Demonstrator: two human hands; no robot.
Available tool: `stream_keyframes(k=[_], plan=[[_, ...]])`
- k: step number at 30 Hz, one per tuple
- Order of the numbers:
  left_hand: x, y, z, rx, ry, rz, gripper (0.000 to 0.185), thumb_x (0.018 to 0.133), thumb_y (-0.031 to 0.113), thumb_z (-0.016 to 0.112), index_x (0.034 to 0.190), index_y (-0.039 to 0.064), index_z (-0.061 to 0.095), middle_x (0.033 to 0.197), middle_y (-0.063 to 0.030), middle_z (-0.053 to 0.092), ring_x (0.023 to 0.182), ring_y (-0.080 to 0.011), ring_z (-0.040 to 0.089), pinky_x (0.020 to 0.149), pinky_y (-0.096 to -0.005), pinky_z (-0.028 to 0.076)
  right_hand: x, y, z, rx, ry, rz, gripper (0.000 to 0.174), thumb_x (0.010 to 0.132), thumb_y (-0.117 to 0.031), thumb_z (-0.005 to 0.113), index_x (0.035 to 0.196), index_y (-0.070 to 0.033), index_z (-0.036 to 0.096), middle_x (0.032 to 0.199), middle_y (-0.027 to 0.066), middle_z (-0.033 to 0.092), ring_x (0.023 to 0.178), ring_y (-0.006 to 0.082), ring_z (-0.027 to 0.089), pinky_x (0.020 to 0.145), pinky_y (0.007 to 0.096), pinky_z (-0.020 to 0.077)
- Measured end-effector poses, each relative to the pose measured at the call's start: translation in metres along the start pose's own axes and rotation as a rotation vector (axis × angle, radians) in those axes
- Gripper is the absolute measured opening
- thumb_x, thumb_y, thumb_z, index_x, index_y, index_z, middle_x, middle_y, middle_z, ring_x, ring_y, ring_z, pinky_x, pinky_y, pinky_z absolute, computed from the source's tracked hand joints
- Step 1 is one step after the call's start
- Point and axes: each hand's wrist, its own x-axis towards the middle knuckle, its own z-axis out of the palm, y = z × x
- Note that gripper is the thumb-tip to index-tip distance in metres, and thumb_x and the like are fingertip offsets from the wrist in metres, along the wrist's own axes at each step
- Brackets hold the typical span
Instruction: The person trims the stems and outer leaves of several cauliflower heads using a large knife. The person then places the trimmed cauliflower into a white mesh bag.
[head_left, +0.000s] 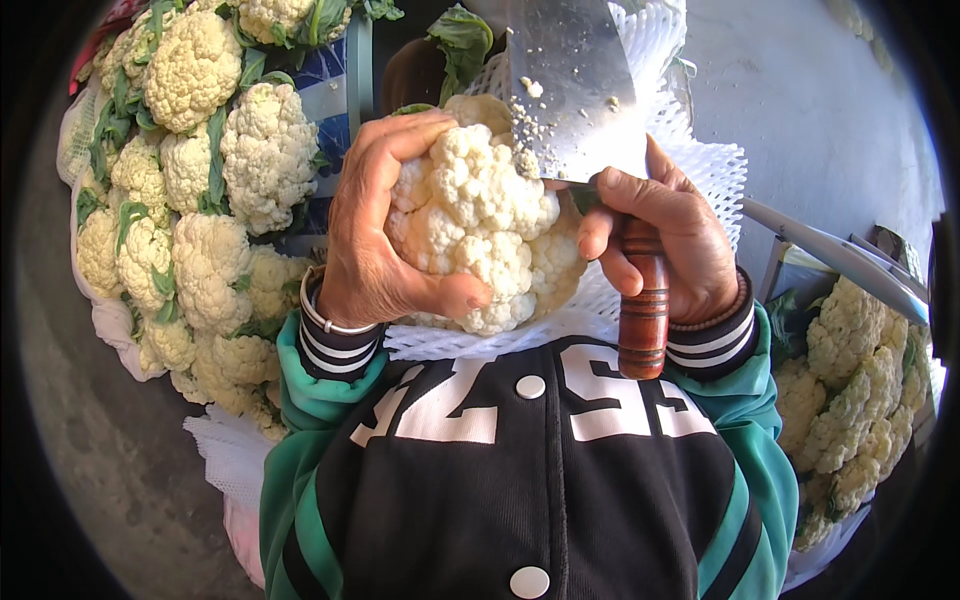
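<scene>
Close to my chest, a head of cauliflower (480, 217) is gripped from its left side by my left hand (390, 225). My right hand (667, 225) grasps a cleaver with a turned wooden handle (643, 322). Its broad steel blade (574, 82) points away from me, beside the far right side of the cauliflower. Small white crumbs of cauliflower cling to the blade. Whether the edge is cutting into the head is hidden. White foam netting (442, 341) lies under the cauliflower and shows again to the right of the blade.
Several cauliflowers with green leaves (214, 262) are heaped at my left. More cauliflowers (855, 390) fill a container at my right, near a grey bar (832, 255). A green leaf (461, 49) stands beyond my left hand. Pale grey floor (810, 112) spreads at the far right.
</scene>
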Motion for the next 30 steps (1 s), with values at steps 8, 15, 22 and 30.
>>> stream_keyframes(k=[8, 15, 22, 30], plan=[[-0.001, 0.000, 0.000, -0.017, 0.004, 0.009, 0.101, 0.058, 0.062, 0.085, 0.126, -0.003, 0.050, 0.123, -0.0190, 0.051, 0.114, -0.0314, 0.053, 0.098, -0.0414, 0.044, -0.002, -0.001, -0.007, -0.132, -0.006, -0.006, 0.025, 0.097, -0.005, 0.049, 0.121, 0.000, 0.044, 0.090, 0.0226, 0.069, 0.055, 0.0221, 0.068, 0.041, 0.0247, 0.0534], [0.000, 0.006, 0.001, 0.015, -0.008, 0.005, 0.101, 0.058, 0.064, 0.084, 0.126, -0.003, 0.050, 0.122, -0.0182, 0.052, 0.113, -0.0315, 0.053, 0.097, -0.0418, 0.044, -0.006, -0.004, -0.007, -0.198, -0.036, -0.019, 0.043, 0.097, -0.001, 0.045, 0.138, -0.001, 0.033, 0.102, 0.0195, 0.064, 0.069, 0.0271, 0.072, 0.040, 0.0259, 0.0571], [0.004, 0.009, 0.005, 0.126, -0.011, 0.076, 0.100, 0.058, 0.066, 0.083, 0.125, -0.001, 0.051, 0.120, -0.0178, 0.054, 0.111, -0.0328, 0.054, 0.097, -0.0430, 0.044, -0.010, 0.000, 0.006, -0.223, 0.042, -0.092, 0.037, 0.098, -0.003, 0.045, 0.134, 0.000, 0.036, 0.108, 0.0191, 0.063, 0.078, 0.0276, 0.073, 0.043, 0.0260, 0.0592], [0.006, 0.013, 0.007, 0.157, 0.003, 0.063, 0.096, 0.056, 0.061, 0.085, 0.122, -0.001, 0.053, 0.119, -0.0174, 0.055, 0.111, -0.0328, 0.054, 0.096, -0.0428, 0.043, -0.012, -0.005, 0.009, -0.255, 0.060, -0.135, 0.034, 0.098, -0.003, 0.045, 0.130, 0.002, 0.036, 0.107, 0.0236, 0.065, 0.075, 0.0278, 0.073, 0.043, 0.0258, 0.0596]])
